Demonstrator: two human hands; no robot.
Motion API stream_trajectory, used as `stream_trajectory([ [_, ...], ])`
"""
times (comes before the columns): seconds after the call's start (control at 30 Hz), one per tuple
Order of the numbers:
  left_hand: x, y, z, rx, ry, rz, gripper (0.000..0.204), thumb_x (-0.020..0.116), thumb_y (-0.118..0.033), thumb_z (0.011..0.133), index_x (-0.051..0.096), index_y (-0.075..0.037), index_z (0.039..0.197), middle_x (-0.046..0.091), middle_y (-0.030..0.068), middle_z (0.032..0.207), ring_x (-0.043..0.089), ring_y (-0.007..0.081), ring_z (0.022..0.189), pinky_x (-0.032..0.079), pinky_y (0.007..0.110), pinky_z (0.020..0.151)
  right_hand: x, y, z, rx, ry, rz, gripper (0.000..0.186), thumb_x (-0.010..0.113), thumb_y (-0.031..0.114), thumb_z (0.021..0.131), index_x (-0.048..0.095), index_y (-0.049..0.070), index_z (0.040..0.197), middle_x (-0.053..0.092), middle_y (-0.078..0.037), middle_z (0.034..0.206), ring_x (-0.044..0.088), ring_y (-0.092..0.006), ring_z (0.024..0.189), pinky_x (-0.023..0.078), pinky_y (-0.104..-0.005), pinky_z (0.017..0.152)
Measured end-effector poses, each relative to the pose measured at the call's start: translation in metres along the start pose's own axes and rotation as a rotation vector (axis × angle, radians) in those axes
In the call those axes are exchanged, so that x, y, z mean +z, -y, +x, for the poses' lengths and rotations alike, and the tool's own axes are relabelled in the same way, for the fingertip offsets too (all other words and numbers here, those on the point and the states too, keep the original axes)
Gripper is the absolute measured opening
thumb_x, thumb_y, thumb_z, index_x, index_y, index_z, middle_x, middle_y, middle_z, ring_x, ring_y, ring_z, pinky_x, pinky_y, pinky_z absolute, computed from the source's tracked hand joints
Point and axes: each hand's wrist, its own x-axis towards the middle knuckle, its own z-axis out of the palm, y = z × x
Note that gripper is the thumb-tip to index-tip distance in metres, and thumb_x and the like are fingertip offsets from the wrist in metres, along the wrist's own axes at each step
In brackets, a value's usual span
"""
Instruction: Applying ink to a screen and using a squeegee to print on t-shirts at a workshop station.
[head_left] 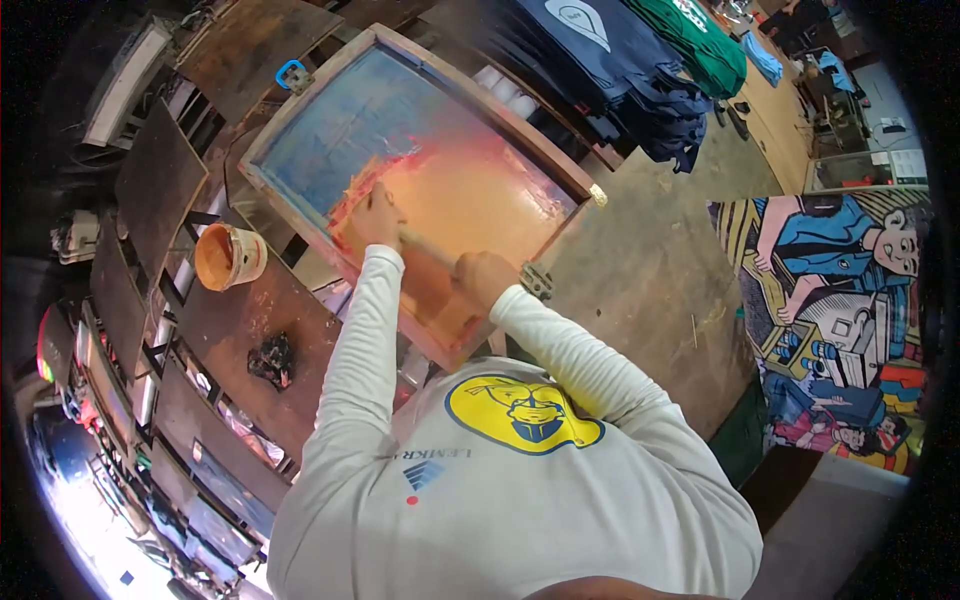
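A screen-printing frame (pixel 500 100) with wooden sides lies tilted across the view in front of me. Its mesh is bluish at the far end, and orange ink (pixel 475 205) with pink-red smears covers the nearer part. A squeegee (pixel 430 249) lies across the inked mesh, its handle partly hidden by my hands. My left hand (pixel 378 217) is closed on its left end, with some fingers along it. Around its right end my right hand (pixel 487 278) is curled, near the frame's right side.
An orange-stained bucket (pixel 230 257) and a crumpled black lump (pixel 270 361) sit on the dark boards at left. A metal clamp (pixel 537 281) is by the frame's right side, a blue-handled one (pixel 292 76) at its far left corner. Dark blue shirts (pixel 620 80) hang beyond, beside green ones (pixel 695 45).
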Motion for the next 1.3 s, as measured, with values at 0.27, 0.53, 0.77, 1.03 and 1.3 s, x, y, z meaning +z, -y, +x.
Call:
stream_trajectory([
  [0.27, 0.137, 0.019, 0.056, 0.441, 0.287, -0.035, 0.036, 0.061, -0.033, 0.096, 0.059, -0.006, 0.072, 0.053, 0.0010, 0.065, 0.049, 0.0118, 0.047, 0.043, 0.029, 0.042, -0.050, -0.049, 0.012, 0.146, -0.264, -0.048, 0.039, 0.067, 0.038, 0.084, 0.072, 0.000, 0.088, 0.070, -0.025, 0.085, 0.069, -0.0409, 0.083, 0.055, -0.0494, 0.077],
  [0.53, 0.120, 0.036, 0.072, 0.237, 0.147, 0.153, 0.038, 0.059, -0.036, 0.097, 0.063, -0.004, 0.078, 0.058, 0.0030, 0.067, 0.051, 0.0148, 0.044, 0.046, 0.031, 0.043, -0.039, -0.047, 0.043, 0.134, -0.118, 0.027, 0.033, 0.066, 0.031, 0.083, 0.074, 0.000, 0.089, 0.069, -0.026, 0.092, 0.069, -0.0404, 0.087, 0.055, -0.0473, 0.080],
  [0.77, -0.028, 0.028, 0.003, 0.003, -0.090, -0.252, 0.030, 0.058, -0.035, 0.099, 0.062, -0.008, 0.088, 0.054, 0.0002, 0.069, 0.054, 0.0130, 0.053, 0.042, 0.030, 0.040, 0.006, 0.001, 0.008, -0.161, -0.027, -0.084, 0.028, 0.061, 0.030, 0.085, 0.075, 0.006, 0.087, 0.071, -0.020, 0.085, 0.070, -0.0388, 0.082, 0.056, -0.0478, 0.077],
  [1.03, -0.056, -0.084, -0.054, -0.130, 0.233, -1.133, 0.075, 0.053, -0.066, 0.092, 0.052, 0.000, 0.127, 0.054, 0.0184, 0.132, 0.056, 0.0326, 0.119, 0.045, 0.042, 0.102, -0.045, -0.049, 0.040, -0.388, 0.047, 0.059, 0.028, 0.069, 0.031, 0.084, 0.074, 0.004, 0.088, 0.072, -0.017, 0.078, 0.070, -0.0323, 0.071, 0.056, -0.0418, 0.068],
  [1.3, -0.045, -0.157, -0.133, 0.111, 0.232, -1.424, 0.099, 0.053, -0.074, 0.085, 0.035, 0.000, 0.148, 0.036, 0.0207, 0.153, 0.030, 0.0400, 0.144, 0.023, 0.051, 0.120, -0.080, -0.078, 0.010, -0.018, 0.365, 0.886, 0.023, 0.070, 0.021, 0.090, 0.059, 0.007, 0.075, 0.045, 0.001, 0.055, 0.041, -0.0066, 0.042, 0.024, -0.0262, 0.038],
])
